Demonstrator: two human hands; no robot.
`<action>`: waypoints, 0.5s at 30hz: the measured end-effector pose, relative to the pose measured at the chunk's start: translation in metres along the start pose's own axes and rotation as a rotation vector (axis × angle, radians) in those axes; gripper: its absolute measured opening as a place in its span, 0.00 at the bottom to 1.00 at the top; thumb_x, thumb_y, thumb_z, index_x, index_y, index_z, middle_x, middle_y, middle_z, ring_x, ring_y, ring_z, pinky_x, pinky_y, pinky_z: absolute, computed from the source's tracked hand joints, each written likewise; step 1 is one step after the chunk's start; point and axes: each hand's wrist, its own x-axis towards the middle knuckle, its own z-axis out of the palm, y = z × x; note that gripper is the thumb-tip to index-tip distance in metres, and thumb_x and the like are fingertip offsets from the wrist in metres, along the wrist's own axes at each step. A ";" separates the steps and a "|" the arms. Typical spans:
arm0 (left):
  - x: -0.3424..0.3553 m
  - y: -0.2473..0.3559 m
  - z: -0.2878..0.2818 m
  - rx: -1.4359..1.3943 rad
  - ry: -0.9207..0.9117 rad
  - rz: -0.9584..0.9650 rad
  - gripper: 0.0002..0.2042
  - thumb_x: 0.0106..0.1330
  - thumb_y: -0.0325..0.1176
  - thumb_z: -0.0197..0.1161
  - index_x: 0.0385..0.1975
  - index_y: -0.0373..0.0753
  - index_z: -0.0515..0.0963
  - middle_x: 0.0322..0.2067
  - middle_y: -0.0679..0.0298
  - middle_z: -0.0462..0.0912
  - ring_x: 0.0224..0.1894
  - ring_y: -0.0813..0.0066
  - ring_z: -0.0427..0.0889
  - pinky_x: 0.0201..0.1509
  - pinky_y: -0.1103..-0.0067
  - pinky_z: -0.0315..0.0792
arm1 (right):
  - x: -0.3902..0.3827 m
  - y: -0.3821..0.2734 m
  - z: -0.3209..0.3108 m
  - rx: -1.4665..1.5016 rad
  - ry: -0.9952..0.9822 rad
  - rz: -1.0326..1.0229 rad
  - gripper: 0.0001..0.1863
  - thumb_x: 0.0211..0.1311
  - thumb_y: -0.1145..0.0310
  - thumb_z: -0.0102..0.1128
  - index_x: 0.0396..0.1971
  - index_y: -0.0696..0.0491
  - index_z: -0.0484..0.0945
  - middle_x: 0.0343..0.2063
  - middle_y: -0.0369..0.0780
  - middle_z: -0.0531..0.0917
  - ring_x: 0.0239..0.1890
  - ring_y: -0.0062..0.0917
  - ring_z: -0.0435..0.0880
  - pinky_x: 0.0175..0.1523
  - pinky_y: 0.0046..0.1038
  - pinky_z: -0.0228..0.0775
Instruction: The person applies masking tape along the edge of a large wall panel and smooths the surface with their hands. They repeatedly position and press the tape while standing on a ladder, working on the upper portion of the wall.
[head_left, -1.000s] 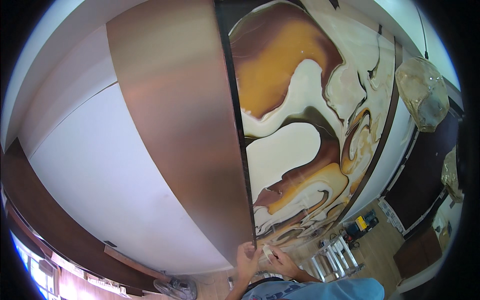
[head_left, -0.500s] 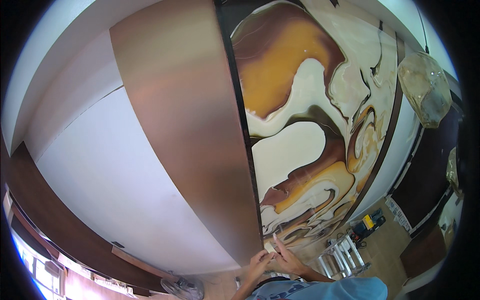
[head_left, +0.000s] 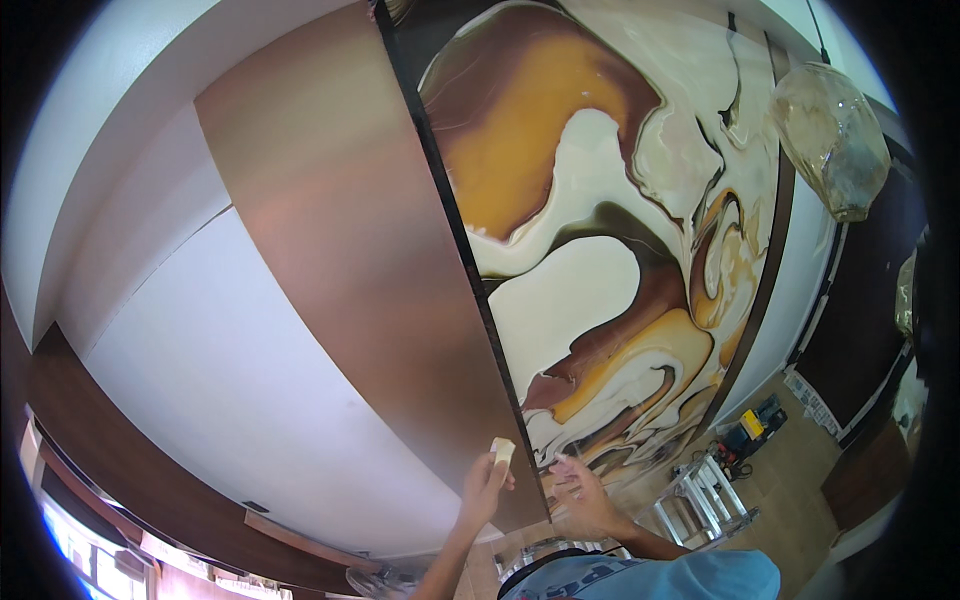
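Observation:
My left hand [head_left: 487,480] is closed on a small cream roll or block [head_left: 503,452], held up in front of the copper-brown panel [head_left: 340,250]. To its right my right hand [head_left: 582,492] has curled fingers, with something small and whitish at the fingertips that I cannot make out. Behind both hands a narrow black strip [head_left: 443,200] runs along the seam between the copper panel and a glossy panel with swirls of cream, ochre and brown [head_left: 560,290].
An aluminium ladder [head_left: 705,505] stands at lower right beside a yellow-and-black tool [head_left: 750,425]. Glass pendant lamps [head_left: 830,140] hang at right. A white wall section [head_left: 200,330] lies left; a fan [head_left: 378,578] shows at the bottom.
Both hands were together around the cream piece; now they are apart. My left hand has risen and moved left with the piece, and my right hand has shifted right. The view has shifted.

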 end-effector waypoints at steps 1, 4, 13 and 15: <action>0.002 0.009 0.000 0.073 -0.050 0.008 0.12 0.80 0.34 0.54 0.51 0.32 0.76 0.32 0.62 0.82 0.35 0.76 0.82 0.42 0.77 0.77 | 0.006 -0.003 -0.002 0.041 0.029 -0.047 0.35 0.67 0.68 0.69 0.69 0.60 0.64 0.56 0.46 0.80 0.59 0.30 0.79 0.62 0.32 0.72; 0.006 0.033 0.009 0.232 -0.212 0.025 0.14 0.80 0.35 0.56 0.53 0.31 0.76 0.32 0.63 0.82 0.34 0.77 0.82 0.40 0.78 0.77 | 0.024 -0.011 -0.004 0.098 0.132 -0.167 0.34 0.64 0.71 0.71 0.68 0.60 0.67 0.54 0.44 0.80 0.58 0.28 0.79 0.61 0.31 0.72; 0.042 0.084 0.045 0.569 -0.406 0.308 0.14 0.75 0.40 0.59 0.44 0.33 0.77 0.32 0.47 0.83 0.34 0.46 0.84 0.38 0.62 0.75 | 0.050 -0.043 -0.022 0.099 0.346 -0.367 0.33 0.59 0.78 0.73 0.64 0.60 0.71 0.47 0.42 0.84 0.51 0.23 0.81 0.59 0.29 0.72; 0.049 0.096 0.049 0.632 -0.410 0.356 0.14 0.74 0.40 0.59 0.44 0.34 0.76 0.34 0.45 0.83 0.36 0.40 0.82 0.39 0.59 0.75 | 0.053 -0.049 -0.027 0.113 0.376 -0.379 0.33 0.59 0.80 0.72 0.64 0.59 0.70 0.46 0.41 0.84 0.50 0.23 0.81 0.59 0.28 0.71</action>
